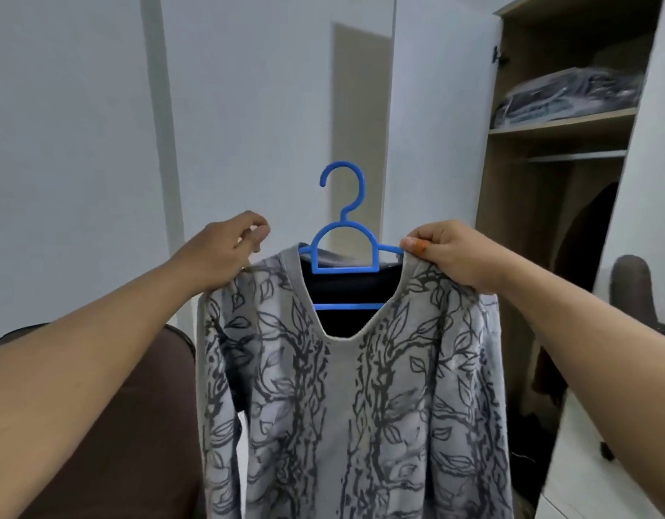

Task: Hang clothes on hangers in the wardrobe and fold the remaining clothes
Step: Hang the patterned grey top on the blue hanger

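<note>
Got the sweater [345,398] held up in front of me on the blue hanger [344,252]. My left hand [226,252] pinches its left shoulder, my right hand [450,256] grips the right shoulder, hanger hook poking up between them. Wardrobe [555,204] stands open behind the sweater, off to the right.

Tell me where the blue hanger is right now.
In the head view the blue hanger sits at centre, inside the neck of the leaf-print top, between the left hand and right hand, left of the open wardrobe.
</note>
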